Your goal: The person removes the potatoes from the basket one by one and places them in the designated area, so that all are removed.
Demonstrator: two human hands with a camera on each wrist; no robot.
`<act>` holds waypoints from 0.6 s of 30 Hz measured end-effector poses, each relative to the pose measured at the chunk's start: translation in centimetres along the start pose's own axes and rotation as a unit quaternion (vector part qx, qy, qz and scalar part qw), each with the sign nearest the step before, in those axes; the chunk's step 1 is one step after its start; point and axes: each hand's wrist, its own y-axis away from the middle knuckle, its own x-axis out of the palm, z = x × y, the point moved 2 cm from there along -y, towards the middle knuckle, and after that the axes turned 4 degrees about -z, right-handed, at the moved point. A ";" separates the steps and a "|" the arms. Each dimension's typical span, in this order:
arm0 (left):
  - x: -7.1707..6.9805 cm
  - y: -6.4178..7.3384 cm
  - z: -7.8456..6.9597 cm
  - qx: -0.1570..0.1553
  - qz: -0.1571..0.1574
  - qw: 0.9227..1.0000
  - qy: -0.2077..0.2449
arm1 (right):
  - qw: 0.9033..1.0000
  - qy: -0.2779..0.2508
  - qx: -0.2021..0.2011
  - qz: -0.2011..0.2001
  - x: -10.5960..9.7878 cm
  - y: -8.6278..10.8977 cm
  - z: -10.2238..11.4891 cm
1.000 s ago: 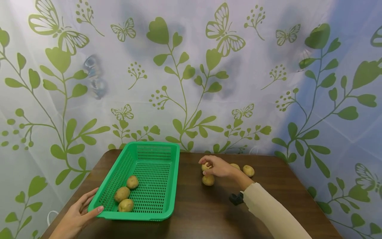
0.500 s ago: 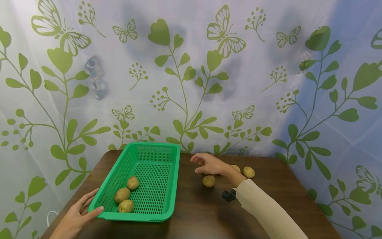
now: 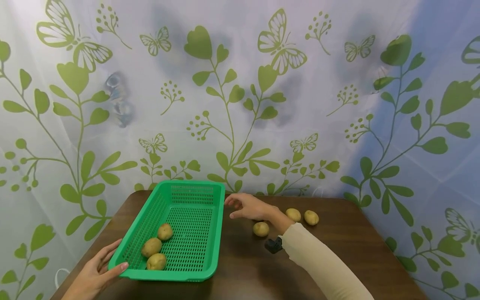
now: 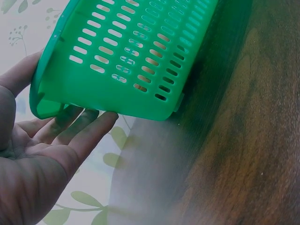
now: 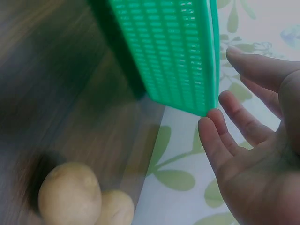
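Note:
My left hand (image 3: 93,271) grips the near left corner of a green plastic basket (image 3: 218,239), thumb over the rim and fingers underneath, as the left wrist view of the basket wall (image 4: 108,93) also shows. Inside, three potatoes lie together near the left side: one farther back (image 3: 165,231), one in the middle (image 3: 151,247) and one nearest me (image 3: 156,262). My right hand (image 3: 249,207) hovers close to the basket's far right side, holding nothing, its fingers loosely bent. Below its wrist a potato (image 3: 261,229) sits on the table; another behind that hand is mostly hidden.
Two more potatoes, a left one (image 3: 293,215) and a right one (image 3: 311,217), lie farther right on the brown wooden table (image 3: 337,250). A pale curtain (image 3: 240,104) with green leaves and butterflies hangs right behind the table. A black device (image 3: 273,245) is on my right wrist.
My right hand has moved left, away from above the potatoes and toward the basket's right side. The left hand stays at its corner, and the potatoes have not moved.

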 end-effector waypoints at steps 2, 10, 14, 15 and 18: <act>0.0 0.0 0.0 0.000 -0.001 1.000 -0.003 | 1.000 0.001 -0.001 0.001 0.2 -0.3 0.3; 0.2 0.1 -0.1 0.007 -0.014 1.000 -0.022 | 1.000 0.005 -0.017 0.012 0.6 -1.7 1.6; 0.2 0.1 -0.2 0.002 -0.015 1.000 -0.015 | 1.000 0.003 -0.020 0.016 0.8 -2.4 2.6; 0.2 0.1 -0.2 0.000 -0.016 1.000 -0.013 | 1.000 0.002 -0.020 0.018 0.9 -2.6 2.8; 0.1 0.1 -0.2 -0.004 -0.015 1.000 -0.007 | 0.999 -0.001 -0.028 0.027 1.3 -3.1 3.6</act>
